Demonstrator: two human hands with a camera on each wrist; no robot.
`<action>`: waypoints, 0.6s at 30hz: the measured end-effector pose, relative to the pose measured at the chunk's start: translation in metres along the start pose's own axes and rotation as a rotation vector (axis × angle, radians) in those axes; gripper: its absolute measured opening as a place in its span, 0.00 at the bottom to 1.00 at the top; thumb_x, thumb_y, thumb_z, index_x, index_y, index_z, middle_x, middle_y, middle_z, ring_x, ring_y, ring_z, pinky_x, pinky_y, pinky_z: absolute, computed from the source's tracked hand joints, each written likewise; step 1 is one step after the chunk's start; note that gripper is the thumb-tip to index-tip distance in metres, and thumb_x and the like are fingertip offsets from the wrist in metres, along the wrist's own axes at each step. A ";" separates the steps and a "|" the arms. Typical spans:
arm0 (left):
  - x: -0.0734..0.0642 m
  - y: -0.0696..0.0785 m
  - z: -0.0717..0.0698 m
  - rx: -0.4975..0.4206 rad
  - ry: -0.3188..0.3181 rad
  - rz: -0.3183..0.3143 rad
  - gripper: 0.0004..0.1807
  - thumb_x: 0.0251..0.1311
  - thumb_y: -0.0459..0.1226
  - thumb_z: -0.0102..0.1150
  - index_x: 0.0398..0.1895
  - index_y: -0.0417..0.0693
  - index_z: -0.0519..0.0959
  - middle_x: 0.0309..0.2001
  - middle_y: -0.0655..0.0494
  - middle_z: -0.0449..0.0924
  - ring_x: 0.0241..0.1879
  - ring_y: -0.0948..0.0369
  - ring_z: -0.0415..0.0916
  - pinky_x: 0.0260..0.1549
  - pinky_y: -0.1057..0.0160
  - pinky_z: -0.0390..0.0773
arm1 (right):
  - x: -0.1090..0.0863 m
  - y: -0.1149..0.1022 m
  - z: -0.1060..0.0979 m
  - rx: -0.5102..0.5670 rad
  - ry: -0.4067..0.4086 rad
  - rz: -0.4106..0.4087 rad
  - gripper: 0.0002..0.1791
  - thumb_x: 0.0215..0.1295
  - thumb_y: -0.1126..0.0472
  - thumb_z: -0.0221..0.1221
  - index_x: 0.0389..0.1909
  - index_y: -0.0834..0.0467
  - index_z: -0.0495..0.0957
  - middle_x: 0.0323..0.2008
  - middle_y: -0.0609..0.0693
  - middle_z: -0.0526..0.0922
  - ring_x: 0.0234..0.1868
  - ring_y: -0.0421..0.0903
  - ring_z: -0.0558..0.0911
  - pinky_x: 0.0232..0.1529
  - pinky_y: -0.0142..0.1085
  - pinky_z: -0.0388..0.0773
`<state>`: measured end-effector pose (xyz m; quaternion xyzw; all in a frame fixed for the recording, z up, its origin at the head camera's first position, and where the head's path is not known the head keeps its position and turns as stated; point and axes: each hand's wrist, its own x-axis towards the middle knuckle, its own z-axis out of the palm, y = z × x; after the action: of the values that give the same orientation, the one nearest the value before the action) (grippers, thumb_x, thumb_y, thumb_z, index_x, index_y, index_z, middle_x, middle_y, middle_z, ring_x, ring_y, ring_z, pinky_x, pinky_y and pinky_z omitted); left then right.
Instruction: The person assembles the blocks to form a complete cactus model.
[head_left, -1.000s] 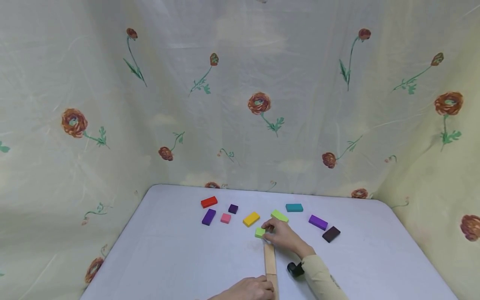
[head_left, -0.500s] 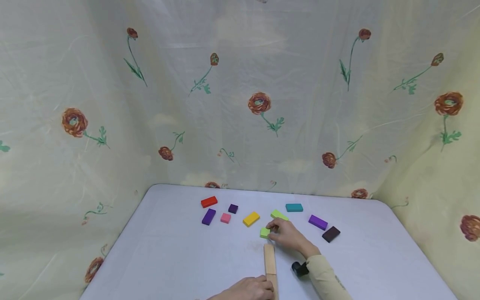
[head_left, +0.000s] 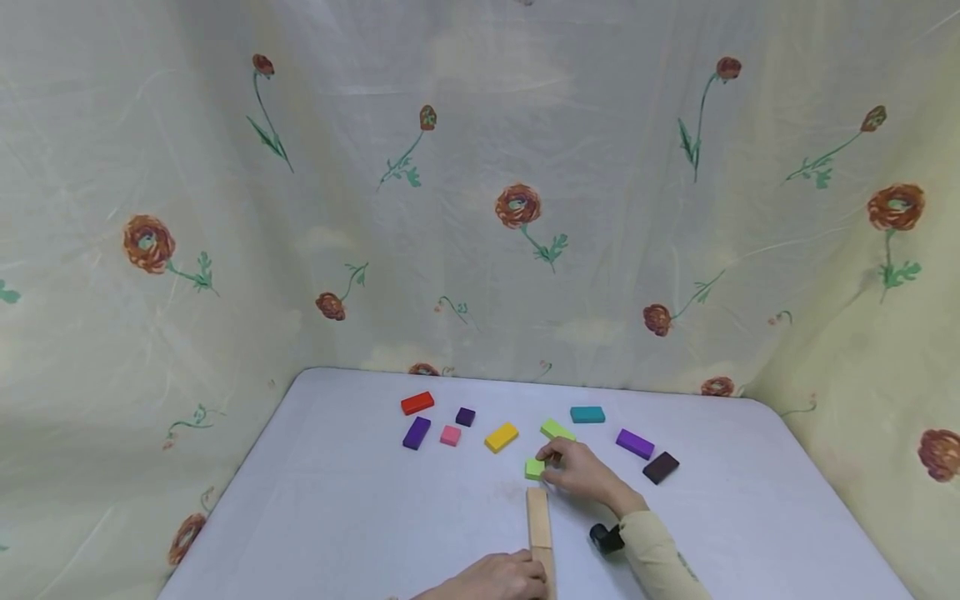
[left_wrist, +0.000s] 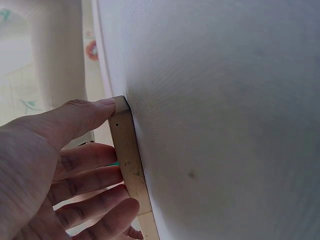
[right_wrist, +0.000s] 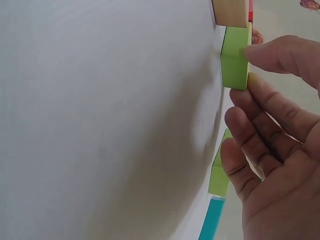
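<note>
Two plain wooden blocks lie end to end in a line on the white table, the far block (head_left: 538, 518) and the near block (head_left: 547, 560). My left hand (head_left: 495, 577) holds the near block; in the left wrist view, its thumb rests at one end and the fingers lie along the side of that block (left_wrist: 127, 155). Just past the line's far end, my right hand (head_left: 588, 477) pinches a small light green block (head_left: 534, 469) between thumb and fingertips. From the right wrist, this green block (right_wrist: 235, 59) appears close to the wooden end (right_wrist: 230, 12).
Beyond the right hand lie a longer green block (head_left: 557, 429) and a teal block (head_left: 588, 415). Purple (head_left: 635, 444) and dark brown (head_left: 661, 468) blocks are to the right. Leftward are yellow (head_left: 502, 437), pink (head_left: 451, 436), red (head_left: 417, 403) and two dark purple blocks (head_left: 417, 433).
The right hand has shifted a little to the right with the small green block, bringing it in line with the wooden blocks. The left hand stays put.
</note>
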<state>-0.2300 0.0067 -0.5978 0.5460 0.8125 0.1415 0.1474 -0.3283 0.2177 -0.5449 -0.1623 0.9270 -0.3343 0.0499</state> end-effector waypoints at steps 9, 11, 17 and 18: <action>-0.007 0.014 -0.016 0.012 -0.009 0.010 0.16 0.67 0.53 0.53 0.52 0.61 0.79 0.45 0.71 0.77 0.42 0.78 0.69 0.39 0.82 0.69 | -0.007 -0.001 -0.002 0.000 -0.037 -0.032 0.13 0.57 0.62 0.65 0.43 0.52 0.79 0.40 0.42 0.80 0.42 0.42 0.74 0.46 0.40 0.75; -0.011 0.026 -0.029 0.020 -0.006 0.014 0.15 0.66 0.51 0.54 0.50 0.58 0.80 0.44 0.69 0.78 0.41 0.78 0.69 0.38 0.82 0.69 | -0.008 -0.001 -0.002 0.002 -0.043 -0.039 0.12 0.57 0.62 0.65 0.43 0.52 0.79 0.40 0.43 0.80 0.42 0.42 0.75 0.46 0.40 0.75; -0.020 0.051 -0.054 0.077 0.006 0.001 0.14 0.66 0.48 0.56 0.48 0.55 0.81 0.42 0.68 0.78 0.39 0.77 0.69 0.37 0.81 0.69 | -0.011 -0.001 -0.002 -0.002 -0.054 -0.056 0.13 0.57 0.62 0.64 0.44 0.52 0.79 0.41 0.43 0.80 0.43 0.42 0.74 0.46 0.41 0.75; -0.021 0.052 -0.055 0.078 0.004 -0.002 0.14 0.66 0.48 0.56 0.48 0.55 0.81 0.42 0.68 0.78 0.39 0.76 0.69 0.37 0.81 0.69 | -0.011 -0.001 -0.002 -0.005 -0.054 -0.057 0.13 0.58 0.62 0.64 0.44 0.52 0.79 0.41 0.43 0.80 0.43 0.42 0.74 0.46 0.41 0.75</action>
<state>-0.2005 0.0026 -0.5252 0.5500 0.8184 0.1106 0.1246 -0.3184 0.2223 -0.5428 -0.1976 0.9213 -0.3286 0.0650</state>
